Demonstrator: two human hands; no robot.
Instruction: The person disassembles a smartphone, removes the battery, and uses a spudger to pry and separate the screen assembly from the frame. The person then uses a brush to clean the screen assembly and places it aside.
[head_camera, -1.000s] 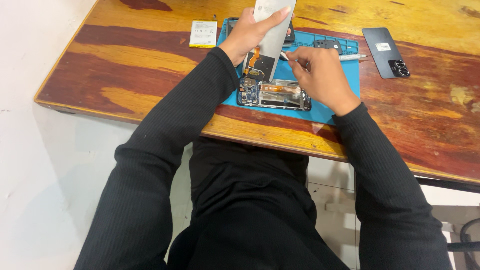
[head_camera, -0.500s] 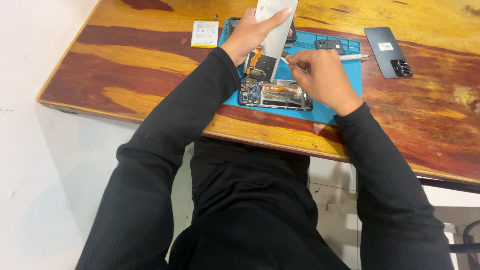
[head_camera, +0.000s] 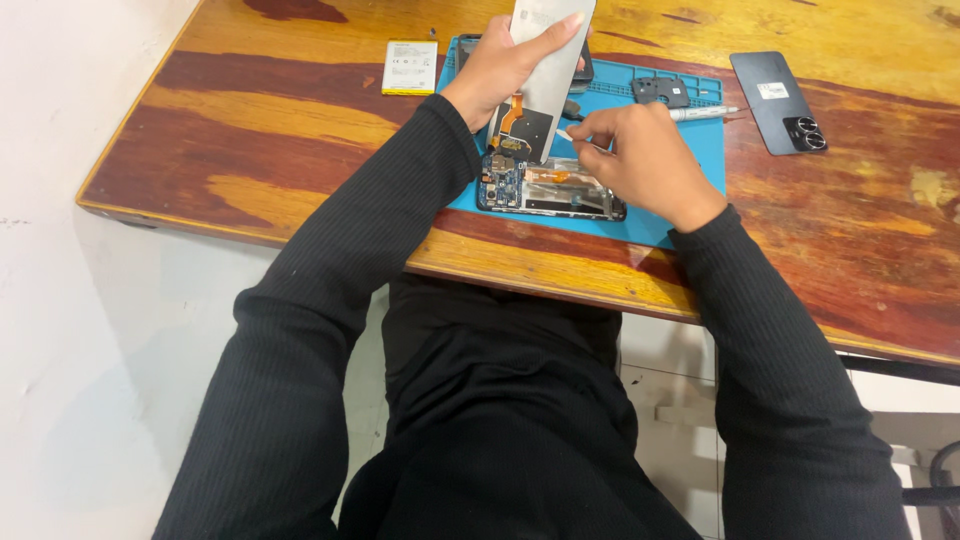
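Holding the screen panel (head_camera: 548, 60) tilted up in my left hand (head_camera: 497, 68), right hand (head_camera: 640, 160) pinching a small tool (head_camera: 565, 134) over the opened phone (head_camera: 548, 188), on the blue mat (head_camera: 700, 150), battery (head_camera: 410, 67) and back cover (head_camera: 778, 102) apart on the table (head_camera: 250, 120).

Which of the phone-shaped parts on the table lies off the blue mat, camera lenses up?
The black phone back cover, right of the blue mat, on bare wood.

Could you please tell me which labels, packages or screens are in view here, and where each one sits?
Display panel: tilted up in the left hand, grey rectangle, orange ribbon below.
Battery: flat on the wooden table, left of the blue mat; white label, yellow edge.
Back cover: right of the mat, dark rectangle, small white sticker.
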